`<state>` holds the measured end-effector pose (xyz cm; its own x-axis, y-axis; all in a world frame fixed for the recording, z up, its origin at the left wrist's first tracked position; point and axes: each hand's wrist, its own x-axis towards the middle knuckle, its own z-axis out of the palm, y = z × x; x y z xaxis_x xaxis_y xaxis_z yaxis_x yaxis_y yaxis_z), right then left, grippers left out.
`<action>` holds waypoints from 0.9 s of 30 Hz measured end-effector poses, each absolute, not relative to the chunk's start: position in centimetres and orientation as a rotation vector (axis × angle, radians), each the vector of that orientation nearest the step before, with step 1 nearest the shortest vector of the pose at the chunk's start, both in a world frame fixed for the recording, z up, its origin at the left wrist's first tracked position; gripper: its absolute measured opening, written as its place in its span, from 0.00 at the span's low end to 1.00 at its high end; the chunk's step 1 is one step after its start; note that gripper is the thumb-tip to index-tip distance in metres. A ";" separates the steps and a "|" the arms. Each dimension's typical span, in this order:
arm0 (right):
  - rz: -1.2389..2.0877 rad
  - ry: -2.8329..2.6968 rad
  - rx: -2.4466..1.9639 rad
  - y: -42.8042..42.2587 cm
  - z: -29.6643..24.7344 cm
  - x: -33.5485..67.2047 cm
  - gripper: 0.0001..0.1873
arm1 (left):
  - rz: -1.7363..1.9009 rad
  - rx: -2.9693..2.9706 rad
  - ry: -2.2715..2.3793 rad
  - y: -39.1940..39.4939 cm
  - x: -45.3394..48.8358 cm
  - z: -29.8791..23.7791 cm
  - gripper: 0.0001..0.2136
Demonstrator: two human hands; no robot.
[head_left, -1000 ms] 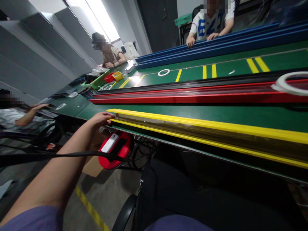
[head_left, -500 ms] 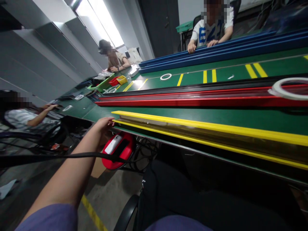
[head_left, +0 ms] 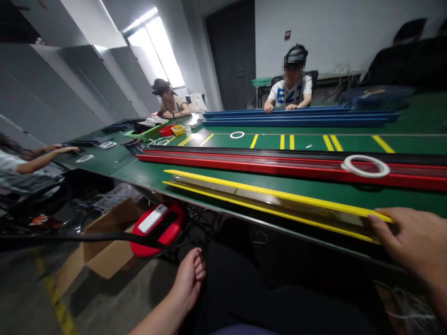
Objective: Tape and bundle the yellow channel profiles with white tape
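A long yellow channel strip [head_left: 279, 194] with two yellow edges and a glossy, see-through middle lies along the near edge of the green table [head_left: 150, 173]. At its right end is my right hand [head_left: 410, 239], thumb and fingers closed on the strip's end. My left hand [head_left: 190, 274] is curled into a loose fist above my lap, apart from the strip and the table; no object shows in it. Just beyond the yellow strip, red strips [head_left: 261, 164] and black strips [head_left: 307, 155] lie side by side. A white tape roll [head_left: 366, 166] rests on the red ones.
Blue strips [head_left: 279, 120] lie at the far side, by a seated person's hands [head_left: 279, 108]. Two other people sit further left. Left of my lap, a red stool [head_left: 139, 244] bears a white phone [head_left: 152, 218], beside an open cardboard box [head_left: 104, 256]. Small red bin [head_left: 166, 130] and yellow bin [head_left: 178, 130] stand left.
My left hand has let go of the yellow strip's left end and dropped to my lap, closing. My right hand has come into view on the strip's right end. The view has shifted.
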<state>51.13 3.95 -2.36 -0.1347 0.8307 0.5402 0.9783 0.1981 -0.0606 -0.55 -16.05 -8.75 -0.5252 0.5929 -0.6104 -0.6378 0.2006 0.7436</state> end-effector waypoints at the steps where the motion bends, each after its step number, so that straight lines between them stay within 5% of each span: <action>1: -0.494 -2.066 -1.662 3.6 -1.9 50.7 0.36 | 1.333 -0.044 1.337 -16.1 1.3 -8.9 0.14; 5: -0.544 -2.133 -1.656 3.0 -0.9 49.6 0.33 | 0.718 0.172 0.955 -12.2 7.9 -7.7 0.14; 11: -0.595 -2.268 -1.596 3.5 -0.3 50.0 0.32 | 0.848 0.316 0.880 -4.3 13.5 -5.5 0.22; 17: -0.637 -2.409 -1.453 3.2 0.8 50.4 0.36 | 0.751 0.533 0.889 -4.8 11.5 -5.6 0.31; 27: -0.722 -2.360 -1.370 -1.3 0.6 48.9 0.30 | 1.160 0.664 1.031 -5.2 11.3 -3.2 0.28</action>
<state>48.94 -1.33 0.60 -0.4905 0.7110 0.5038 0.8712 0.4131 0.2652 11.26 -5.19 -3.24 0.0562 0.9508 -0.3048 -0.4146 0.2999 0.8592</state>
